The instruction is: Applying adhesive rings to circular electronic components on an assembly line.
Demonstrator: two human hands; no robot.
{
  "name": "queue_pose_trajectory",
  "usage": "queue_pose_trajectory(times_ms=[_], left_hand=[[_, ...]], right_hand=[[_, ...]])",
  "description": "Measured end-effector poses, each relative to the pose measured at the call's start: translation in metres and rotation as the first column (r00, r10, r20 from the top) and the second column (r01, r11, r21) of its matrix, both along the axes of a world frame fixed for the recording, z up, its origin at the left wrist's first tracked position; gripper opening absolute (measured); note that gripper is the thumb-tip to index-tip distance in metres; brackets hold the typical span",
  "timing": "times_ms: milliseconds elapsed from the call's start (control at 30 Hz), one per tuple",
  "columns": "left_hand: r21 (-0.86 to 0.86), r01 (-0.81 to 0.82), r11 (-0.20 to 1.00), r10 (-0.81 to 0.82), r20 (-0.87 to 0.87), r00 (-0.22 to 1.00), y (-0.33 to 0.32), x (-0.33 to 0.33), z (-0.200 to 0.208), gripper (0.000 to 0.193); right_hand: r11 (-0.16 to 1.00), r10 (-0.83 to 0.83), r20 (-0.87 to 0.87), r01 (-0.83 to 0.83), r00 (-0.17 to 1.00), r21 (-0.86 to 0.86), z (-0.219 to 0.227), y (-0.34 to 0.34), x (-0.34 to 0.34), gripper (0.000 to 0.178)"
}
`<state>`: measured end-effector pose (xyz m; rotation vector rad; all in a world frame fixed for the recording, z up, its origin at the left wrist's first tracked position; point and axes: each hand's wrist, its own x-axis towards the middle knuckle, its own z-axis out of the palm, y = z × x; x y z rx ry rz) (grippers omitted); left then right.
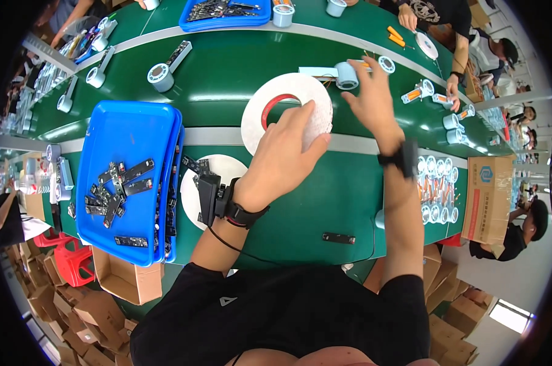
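Observation:
My left hand (285,152) is closed on a large white roll of tape (317,91) with a red core, holding it up over the green bench. Its thumb lies along the roll's right side. My right hand (373,97) reaches farther out, with thumb and fingers apart. Those fingers are beside a pale blue device (347,77) with a round head and a flat arm, which lies on the green conveyor; whether they touch it I cannot tell. Below my hands, a narrow black circuit board (339,238) lies on the bench.
A blue tray (129,131) of circuit boards stands at left, stacked on others. Beside it a white disc (227,166) lies under my left wrist. Rows of round pale parts with wires (434,189) and a cardboard box (487,198) are at right. Co-workers (434,24) sit across the conveyor.

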<state>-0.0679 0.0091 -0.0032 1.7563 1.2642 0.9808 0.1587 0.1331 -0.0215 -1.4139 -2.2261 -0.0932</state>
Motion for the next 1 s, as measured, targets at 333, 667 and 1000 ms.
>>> queue_pose_trajectory(times_ms=[333,667,1000], left_hand=[[-0.005,-0.097,0.995,0.097,0.044,0.994,0.007,-0.013,0.000,0.059],[-0.074,-0.082,0.994,0.092,0.140,0.986,0.014,-0.009,-0.009,0.056],[-0.041,-0.126,0.991,0.130,0.118,0.984,0.020,-0.001,-0.005,0.056]], right_hand=[[0.821,0.120,0.192,0.011,0.974,-0.570,0.002,0.066,-0.009,0.035],[0.846,-0.018,-0.807,-0.422,0.590,-0.327,0.019,-0.064,-0.040,0.025],[0.971,0.235,-0.296,-0.208,0.926,0.120,0.012,-0.009,-0.038,0.033]])
